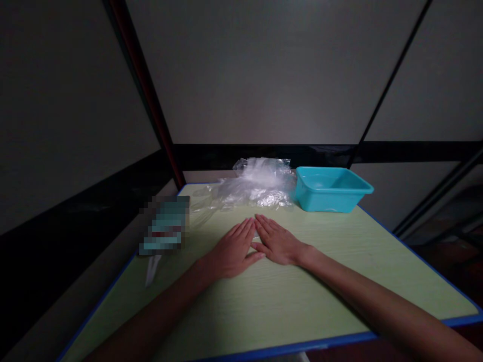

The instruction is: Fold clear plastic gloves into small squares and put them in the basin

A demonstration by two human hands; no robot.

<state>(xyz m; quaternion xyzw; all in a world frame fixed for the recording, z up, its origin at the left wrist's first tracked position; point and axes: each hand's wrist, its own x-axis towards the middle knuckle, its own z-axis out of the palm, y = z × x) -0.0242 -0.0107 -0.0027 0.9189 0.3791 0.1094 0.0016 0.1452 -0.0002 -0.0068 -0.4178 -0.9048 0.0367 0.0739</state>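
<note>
My left hand lies flat, palm down, near the middle of the pale green table. Beside it my right hand rests palm down too, its fingertips close to those of the left. The fingers of both hands are stretched out, and neither grips anything. A small whitish item shows in the gap between the hands; most of it is hidden, and I cannot make out what it is. Beyond the fingertips lies a pile of clear plastic bags.
A turquoise basin stands at the back right, next to the plastic. At the left edge is a blurred, pixelated object, with a thin whitish strip below it. Grey panels rise behind the table.
</note>
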